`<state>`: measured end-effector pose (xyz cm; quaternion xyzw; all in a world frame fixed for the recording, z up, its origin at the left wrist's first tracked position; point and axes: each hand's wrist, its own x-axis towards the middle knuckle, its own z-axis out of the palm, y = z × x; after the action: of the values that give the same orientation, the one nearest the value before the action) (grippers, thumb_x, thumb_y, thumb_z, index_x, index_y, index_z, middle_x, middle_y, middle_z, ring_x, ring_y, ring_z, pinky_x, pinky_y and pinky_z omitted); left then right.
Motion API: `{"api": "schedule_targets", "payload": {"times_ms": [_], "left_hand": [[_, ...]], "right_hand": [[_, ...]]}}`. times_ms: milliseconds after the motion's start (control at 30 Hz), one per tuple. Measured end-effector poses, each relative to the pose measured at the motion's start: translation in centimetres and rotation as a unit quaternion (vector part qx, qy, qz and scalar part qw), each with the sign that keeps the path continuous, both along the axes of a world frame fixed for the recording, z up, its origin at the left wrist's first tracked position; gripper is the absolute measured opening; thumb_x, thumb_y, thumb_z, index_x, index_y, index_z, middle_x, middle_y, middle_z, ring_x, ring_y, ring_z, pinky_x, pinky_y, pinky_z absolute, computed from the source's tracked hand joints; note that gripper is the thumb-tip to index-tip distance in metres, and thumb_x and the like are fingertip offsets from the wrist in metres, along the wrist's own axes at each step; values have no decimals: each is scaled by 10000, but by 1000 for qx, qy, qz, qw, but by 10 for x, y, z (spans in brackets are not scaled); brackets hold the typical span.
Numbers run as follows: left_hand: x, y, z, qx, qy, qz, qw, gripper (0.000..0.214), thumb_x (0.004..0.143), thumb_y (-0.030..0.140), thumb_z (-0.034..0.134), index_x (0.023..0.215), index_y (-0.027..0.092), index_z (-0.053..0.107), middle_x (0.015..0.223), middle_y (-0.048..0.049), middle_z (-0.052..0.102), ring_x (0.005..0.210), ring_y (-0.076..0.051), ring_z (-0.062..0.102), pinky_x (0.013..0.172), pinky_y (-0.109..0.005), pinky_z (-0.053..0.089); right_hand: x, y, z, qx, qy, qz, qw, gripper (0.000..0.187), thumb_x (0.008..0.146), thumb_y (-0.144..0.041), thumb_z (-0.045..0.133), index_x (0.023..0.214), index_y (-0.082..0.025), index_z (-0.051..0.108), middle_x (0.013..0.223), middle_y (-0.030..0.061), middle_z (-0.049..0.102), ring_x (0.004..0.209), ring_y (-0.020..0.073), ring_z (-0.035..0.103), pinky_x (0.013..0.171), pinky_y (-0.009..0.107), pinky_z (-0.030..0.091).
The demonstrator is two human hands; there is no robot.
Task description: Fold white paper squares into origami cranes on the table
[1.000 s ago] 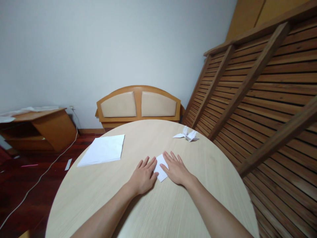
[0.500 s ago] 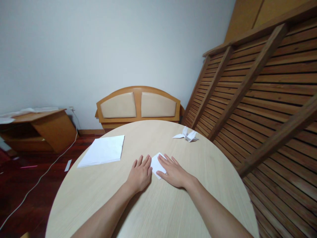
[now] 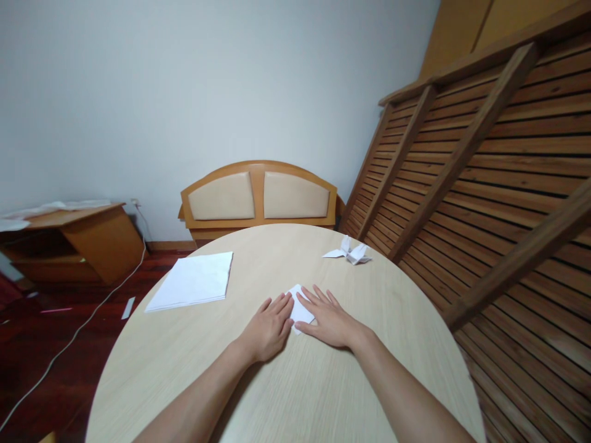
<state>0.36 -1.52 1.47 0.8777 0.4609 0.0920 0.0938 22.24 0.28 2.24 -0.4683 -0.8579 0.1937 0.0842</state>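
Note:
A small folded white paper (image 3: 299, 305) lies on the round light-wood table (image 3: 286, 394), mostly covered by my two hands. My left hand (image 3: 266, 328) lies flat on its left side with fingers stretched out and pressed on the paper's edge. My right hand (image 3: 327, 318) lies flat on its right side, fingers spread over the paper. Both palms face down against the table.
A stack of white sheets (image 3: 192, 280) lies at the table's left. A finished folded paper figure (image 3: 349, 252) sits at the far right edge. Behind stand an upholstered headboard (image 3: 258, 198), a slatted wooden frame (image 3: 484, 184) on the right, and a low cabinet (image 3: 69, 240) on the left.
Both hands have slid over the folded paper: my left hand moved right onto its edge and the gap between the hands closed. Less of the paper shows than before.

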Motion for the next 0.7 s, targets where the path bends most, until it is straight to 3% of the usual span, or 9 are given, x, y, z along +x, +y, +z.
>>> {"api": "schedule_targets", "payload": {"times_ms": [100, 200, 300, 433, 700], "left_hand": [[2, -1, 1, -6, 6, 17, 1000, 551, 1014, 351, 283, 1530, 157, 307, 1604, -101, 273, 1492, -240, 226, 1197, -481, 211], [3, -1, 2, -8, 3, 20, 1000, 555, 1015, 361, 282, 1534, 165, 297, 1606, -93, 272, 1492, -239, 226, 1198, -478, 210], [3, 0, 1, -7, 4, 19, 1000, 562, 1015, 367, 280, 1535, 155, 295, 1606, -95, 270, 1491, -240, 228, 1202, -480, 207], [3, 0, 0, -4, 8, 21, 1000, 570, 1009, 347, 288, 1543, 150, 274, 1611, -85, 250, 1496, -238, 212, 1206, -486, 204], [2, 1, 0, 16, 27, 56, 998, 544, 1008, 307, 276, 1516, 117, 317, 1595, -130, 283, 1486, -256, 241, 1189, -505, 249]], "right_hand": [[13, 7, -1, 3, -11, -34, 999, 679, 954, -638, 380, 1544, -319, 280, 1642, 29, 162, 1511, 349, 41, 1183, 593, 39], [18, 11, 0, 51, -13, -67, 996, 507, 1016, -450, 336, 1500, -312, 393, 1637, 26, 199, 1514, 313, 82, 1183, 580, 64], [10, 9, 2, 91, 11, -34, 995, 489, 1030, -356, 295, 1499, -267, 402, 1624, 23, 248, 1513, 235, 126, 1209, 497, 73], [-8, -1, 2, 41, 41, 49, 997, 617, 1019, -521, 295, 1559, -227, 249, 1627, 48, 221, 1513, 213, 132, 1216, 457, 111], [2, 3, -1, 2, 17, 31, 999, 816, 944, -659, 379, 1572, -178, 181, 1637, 86, 153, 1519, 273, 72, 1217, 496, 25]]}}
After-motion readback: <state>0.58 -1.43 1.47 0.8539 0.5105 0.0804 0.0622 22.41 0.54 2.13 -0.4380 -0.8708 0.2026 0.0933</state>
